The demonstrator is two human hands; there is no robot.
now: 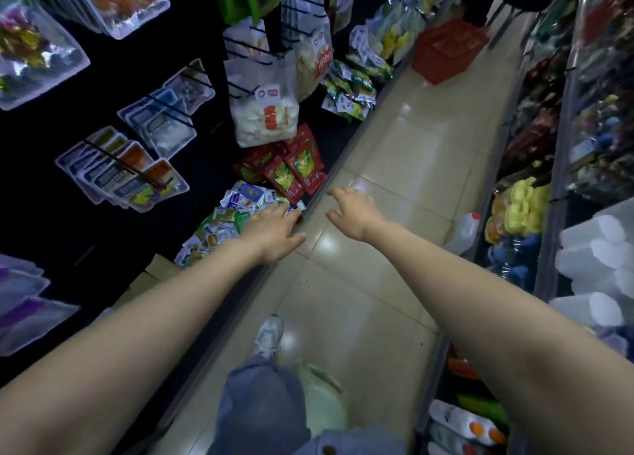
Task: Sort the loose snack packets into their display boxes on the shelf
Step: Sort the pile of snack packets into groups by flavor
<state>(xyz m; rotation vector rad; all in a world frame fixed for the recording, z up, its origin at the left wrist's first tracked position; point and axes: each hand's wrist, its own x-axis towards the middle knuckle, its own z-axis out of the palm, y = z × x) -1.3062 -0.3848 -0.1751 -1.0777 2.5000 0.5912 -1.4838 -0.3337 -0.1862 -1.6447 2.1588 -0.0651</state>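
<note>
The loose snack packets (223, 224) in front of you are thin plastic film, shiny and crinkled, and the red packets (298, 166) beside them gleam the same way. The hanging bag (262, 111) above is clear, glossy plastic. The shelf edge (329, 183) looks like smooth metal. The floor tiles (394, 166) under you are polished — they mirror the lights. The basket (449, 49) is red plastic and the jug (463, 231) milky plastic. Your jeans (260, 403) are matt denim — the brown boxes (157, 269) look like dull cardboard.
</note>
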